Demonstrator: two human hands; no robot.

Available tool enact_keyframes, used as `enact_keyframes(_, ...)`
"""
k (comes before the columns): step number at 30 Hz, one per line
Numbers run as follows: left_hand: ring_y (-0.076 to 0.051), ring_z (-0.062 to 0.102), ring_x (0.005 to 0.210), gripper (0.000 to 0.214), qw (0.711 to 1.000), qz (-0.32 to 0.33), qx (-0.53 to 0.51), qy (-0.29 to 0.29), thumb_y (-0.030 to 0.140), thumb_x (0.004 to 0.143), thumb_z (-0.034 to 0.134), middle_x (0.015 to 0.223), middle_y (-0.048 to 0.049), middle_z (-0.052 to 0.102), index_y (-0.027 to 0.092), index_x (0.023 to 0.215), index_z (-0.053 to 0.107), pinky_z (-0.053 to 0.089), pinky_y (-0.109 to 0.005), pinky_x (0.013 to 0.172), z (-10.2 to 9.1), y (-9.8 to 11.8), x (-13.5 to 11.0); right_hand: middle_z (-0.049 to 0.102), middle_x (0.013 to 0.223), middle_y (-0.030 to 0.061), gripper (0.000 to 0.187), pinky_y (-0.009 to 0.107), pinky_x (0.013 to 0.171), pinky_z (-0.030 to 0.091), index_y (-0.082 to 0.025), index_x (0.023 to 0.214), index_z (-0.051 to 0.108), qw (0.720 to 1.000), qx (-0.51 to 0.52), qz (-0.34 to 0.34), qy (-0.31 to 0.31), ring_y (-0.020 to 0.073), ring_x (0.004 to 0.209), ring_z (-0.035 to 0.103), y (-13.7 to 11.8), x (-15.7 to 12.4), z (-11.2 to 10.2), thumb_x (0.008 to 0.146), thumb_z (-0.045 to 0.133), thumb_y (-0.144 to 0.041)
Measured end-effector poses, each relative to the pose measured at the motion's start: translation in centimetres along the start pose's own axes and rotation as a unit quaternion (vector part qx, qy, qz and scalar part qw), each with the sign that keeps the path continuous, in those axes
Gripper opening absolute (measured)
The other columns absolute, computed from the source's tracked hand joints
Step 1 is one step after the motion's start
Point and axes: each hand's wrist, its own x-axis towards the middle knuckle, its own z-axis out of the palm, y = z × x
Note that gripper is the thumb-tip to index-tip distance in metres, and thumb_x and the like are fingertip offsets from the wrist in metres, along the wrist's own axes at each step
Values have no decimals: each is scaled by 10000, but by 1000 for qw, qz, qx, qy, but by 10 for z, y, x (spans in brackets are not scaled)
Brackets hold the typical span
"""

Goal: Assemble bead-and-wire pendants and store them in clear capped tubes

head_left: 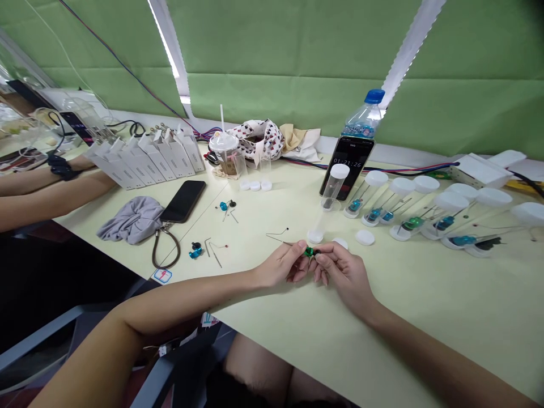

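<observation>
My left hand (285, 262) and my right hand (342, 270) meet over the pale table (425, 294), both pinching a small green part (309, 251) between their fingertips. A thin wire (278, 234) lies just behind my left hand. A white cap (315, 236) and an open clear tube (330, 195) stand right behind the hands. More small blue and black parts (195, 251) with bent wires lie to the left.
A row of capped clear tubes (425, 212) with blue and green parts lies at right. A phone (347, 165) showing a timer leans on a water bottle (364, 116). Another phone (183, 200), grey cloth (131, 220), white boxes (144, 156) and a drink cup (225, 150) sit left. Another person's arms (42, 187) rest far left.
</observation>
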Motion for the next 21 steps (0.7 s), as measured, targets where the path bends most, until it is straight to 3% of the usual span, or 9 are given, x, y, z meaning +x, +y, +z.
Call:
enact_keyframes(7, -112, 411, 463, 640, 1000, 14, -3, -5, 678, 898, 205, 480, -5, 432, 184, 550, 414, 290, -273, 476, 2, 4, 1, 629, 633, 2, 232, 251, 447, 416, -213, 896, 572, 1000, -9, 2, -4, 125, 501, 560, -1, 1, 0, 937, 508, -432)
enact_keyframes(11, -107, 401, 457, 590, 1000, 21, -4, 23, 654, 910, 231, 473, 13, 414, 191, 579, 384, 290, -268, 478, 3, 5, 1, 627, 658, 9, 260, 256, 458, 417, -211, 893, 573, 1000, -2, 9, -2, 131, 523, 566, -2, 3, 2, 932, 504, -459)
enact_keyframes(16, -96, 374, 448, 574, 997, 34, 21, 66, 630, 920, 248, 449, 23, 385, 197, 553, 335, 286, -270, 491, 4, 8, 0, 585, 620, -12, 294, 267, 486, 437, -216, 1047, 578, 1000, -7, 2, 19, 134, 523, 542, -3, 4, 1, 929, 501, -474)
enact_keyframes(21, -78, 312, 403, 545, 995, 0, 8, 99, 608, 919, 295, 422, 38, 367, 200, 558, 316, 240, -259, 455, 1, 9, 2, 639, 878, 31, 315, 316, 697, 532, -248, 1097, 545, 994, -69, -54, 66, 173, 775, 626, -1, 3, 2, 834, 677, -360)
